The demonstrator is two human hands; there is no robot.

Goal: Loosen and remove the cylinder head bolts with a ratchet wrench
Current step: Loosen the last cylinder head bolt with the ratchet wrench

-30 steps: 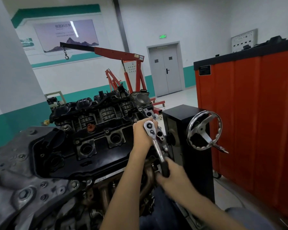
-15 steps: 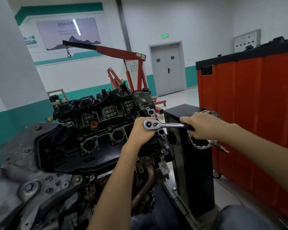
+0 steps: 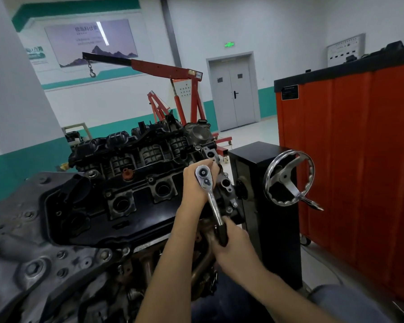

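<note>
No legible text — signs blurred.

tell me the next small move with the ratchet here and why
Probably swing the handle back out to the right for another stroke. The right hand grips the black handle low, toward the person, while the left hand steadies the ratchet wrench head on the engine. The head sits low against the cover, so the bolt beneath, hidden from view, likely needs more turns.

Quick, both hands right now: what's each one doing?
Left hand: closed around the ratchet wrench head, steadying it.
Right hand: closed on the wrench's black grip.
</note>
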